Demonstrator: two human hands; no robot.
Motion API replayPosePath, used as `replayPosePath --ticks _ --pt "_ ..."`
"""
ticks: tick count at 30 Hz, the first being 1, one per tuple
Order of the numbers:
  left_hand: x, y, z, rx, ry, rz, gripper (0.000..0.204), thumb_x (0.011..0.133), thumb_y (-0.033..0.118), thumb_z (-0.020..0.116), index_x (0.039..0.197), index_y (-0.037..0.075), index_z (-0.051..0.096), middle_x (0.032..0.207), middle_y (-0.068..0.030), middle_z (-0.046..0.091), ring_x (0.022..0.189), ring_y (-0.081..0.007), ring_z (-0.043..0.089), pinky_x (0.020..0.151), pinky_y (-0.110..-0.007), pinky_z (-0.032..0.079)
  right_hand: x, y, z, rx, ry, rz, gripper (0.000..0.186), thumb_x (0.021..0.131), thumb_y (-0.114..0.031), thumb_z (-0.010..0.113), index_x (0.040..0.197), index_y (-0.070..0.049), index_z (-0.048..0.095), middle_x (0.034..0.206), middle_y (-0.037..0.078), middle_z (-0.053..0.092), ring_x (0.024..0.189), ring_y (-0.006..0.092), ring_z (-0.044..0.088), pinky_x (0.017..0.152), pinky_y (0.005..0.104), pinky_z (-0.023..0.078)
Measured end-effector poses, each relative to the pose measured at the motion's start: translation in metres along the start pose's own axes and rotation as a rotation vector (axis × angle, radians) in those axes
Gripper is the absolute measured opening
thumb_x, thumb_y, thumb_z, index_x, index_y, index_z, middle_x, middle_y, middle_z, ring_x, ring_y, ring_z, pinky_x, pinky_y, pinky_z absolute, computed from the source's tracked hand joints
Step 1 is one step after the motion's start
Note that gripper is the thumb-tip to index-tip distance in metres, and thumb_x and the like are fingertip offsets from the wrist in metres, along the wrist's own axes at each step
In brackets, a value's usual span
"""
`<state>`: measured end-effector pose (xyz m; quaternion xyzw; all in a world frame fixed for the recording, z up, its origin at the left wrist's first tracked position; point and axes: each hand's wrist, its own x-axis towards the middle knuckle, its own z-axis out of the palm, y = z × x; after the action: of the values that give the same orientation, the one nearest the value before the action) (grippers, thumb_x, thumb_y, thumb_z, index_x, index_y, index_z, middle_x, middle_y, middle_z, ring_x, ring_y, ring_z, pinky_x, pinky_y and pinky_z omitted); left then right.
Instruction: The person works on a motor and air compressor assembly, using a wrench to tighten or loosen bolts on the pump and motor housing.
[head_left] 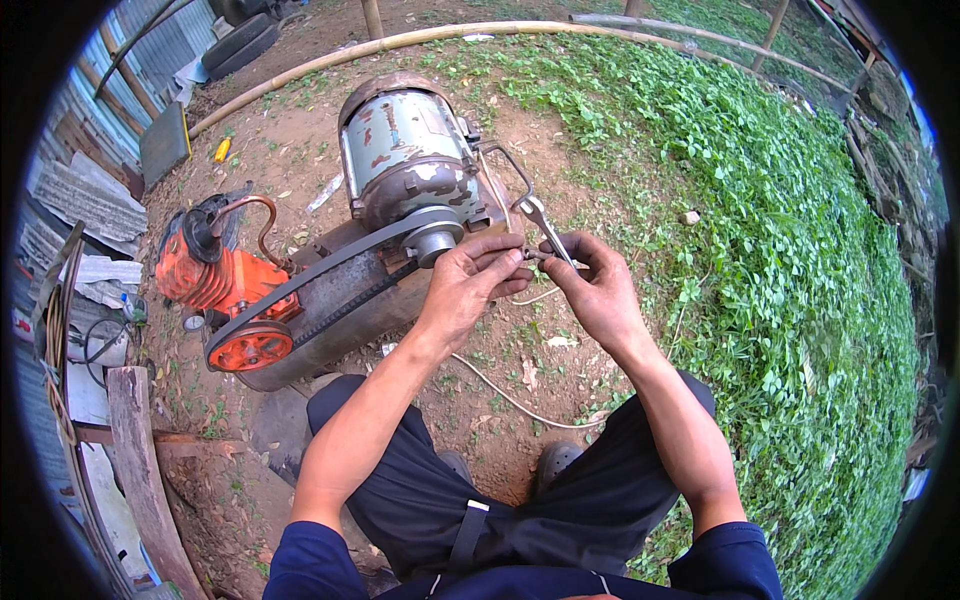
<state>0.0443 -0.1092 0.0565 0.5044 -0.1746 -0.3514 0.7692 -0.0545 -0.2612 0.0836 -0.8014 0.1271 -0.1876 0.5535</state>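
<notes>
My left hand (470, 280) pinches a small metal fitting, probably a bolt (533, 254), beside the motor's pulley (435, 243). My right hand (590, 280) grips a silver wrench (541, 222), its head raised, with finger and thumb at the fitting's other end. Just behind them stands a grey, rust-flecked electric motor (395, 140) on a rusty horizontal tank (330, 340). A black belt (310, 275) runs from the motor pulley to the orange flywheel (250, 348) of an orange compressor pump (210, 270). A bent tube or rod (515, 167) rises beside the motor.
Bamboo poles (300, 70) cross behind. At left are corrugated sheets (85, 200), tires (240, 55), a yellow bottle (222, 150) and a weathered plank (140, 460). Green plants (800, 300) cover the right. A pale cord (530, 415) lies on the dirt between my feet and the tank.
</notes>
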Motion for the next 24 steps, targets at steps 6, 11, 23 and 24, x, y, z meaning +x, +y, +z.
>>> replayPosePath --ticks 6,11,23,24 --pt "-0.0002 0.001 -0.0004 0.008 -0.002 0.004 0.025 0.091 0.009 0.064 0.115 0.001 0.061 0.1 -0.0078 0.067 0.087 -0.0127 0.066 0.079 -0.025 0.056 0.0001 -0.0008 0.0 -0.02 -0.009 0.011 0.023 0.086 -0.015 0.062 0.102 0.001 0.065 0.09 0.01 0.068 0.083 0.0133 0.061 0.074 0.0299 0.048" --pt "0.001 -0.0022 -0.0011 -0.021 0.008 0.05 0.02 0.091 0.008 0.065 0.108 -0.001 0.064 0.098 -0.01 0.069 0.087 -0.0137 0.066 0.079 -0.026 0.057 0.0005 0.0011 0.0007 -0.02 0.002 -0.024 0.023 0.086 -0.016 0.062 0.101 0.001 0.066 0.089 0.011 0.068 0.083 0.0147 0.062 0.074 0.0307 0.049" --pt "0.001 -0.0036 -0.0013 0.04 0.018 0.082 0.018 0.09 0.008 0.066 0.106 0.0 0.068 0.101 -0.0085 0.069 0.088 -0.0114 0.066 0.08 -0.023 0.054 -0.0004 -0.0001 0.0021 0.103 -0.045 0.033 0.02 0.092 -0.016 0.06 0.101 0.002 0.064 0.085 0.009 0.07 0.079 0.0121 0.065 0.072 0.0281 0.05" --pt "0.001 -0.0041 -0.0017 0.046 0.022 0.083 0.018 0.09 0.008 0.066 0.106 0.0 0.068 0.101 -0.0086 0.069 0.088 -0.0114 0.066 0.08 -0.023 0.054 -0.0001 -0.0003 0.0022 0.108 -0.047 0.033 0.02 0.093 -0.016 0.06 0.101 0.002 0.064 0.085 0.009 0.07 0.078 0.0115 0.064 0.071 0.0277 0.05"
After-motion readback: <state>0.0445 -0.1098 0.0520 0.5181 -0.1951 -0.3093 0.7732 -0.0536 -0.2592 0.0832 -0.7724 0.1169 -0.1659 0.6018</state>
